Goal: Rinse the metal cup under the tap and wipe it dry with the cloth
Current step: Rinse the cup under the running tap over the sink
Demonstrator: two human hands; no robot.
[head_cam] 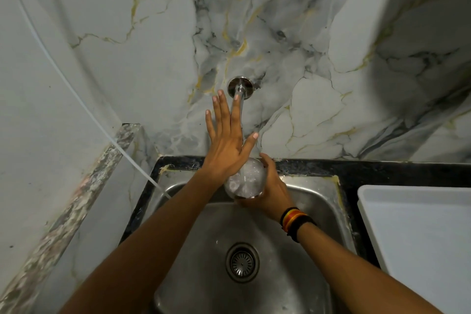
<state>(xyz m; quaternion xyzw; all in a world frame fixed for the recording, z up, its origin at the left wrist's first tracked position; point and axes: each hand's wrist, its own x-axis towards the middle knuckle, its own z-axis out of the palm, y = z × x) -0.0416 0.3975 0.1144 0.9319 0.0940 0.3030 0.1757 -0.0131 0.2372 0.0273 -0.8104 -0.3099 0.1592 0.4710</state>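
Observation:
My right hand (pixel 267 191) grips the metal cup (pixel 248 181) from the right side, holding it upright over the back of the steel sink (pixel 305 191). The cup is full of churning, foamy water. A chrome tap (pixel 240 92) comes out of the marble wall and runs down toward the cup; its lower part is hidden behind my left hand (pixel 226 140). That hand lies flat over the tap with fingers spread, holding nothing. No cloth is in view.
The sink drain (pixel 242 262) lies below the cup. A white tray (pixel 418 237) stands on the black counter to the right. A thin white hose (pixel 102 120) runs down the left wall into the sink's back left corner. A marble ledge (pixel 76 201) borders the left.

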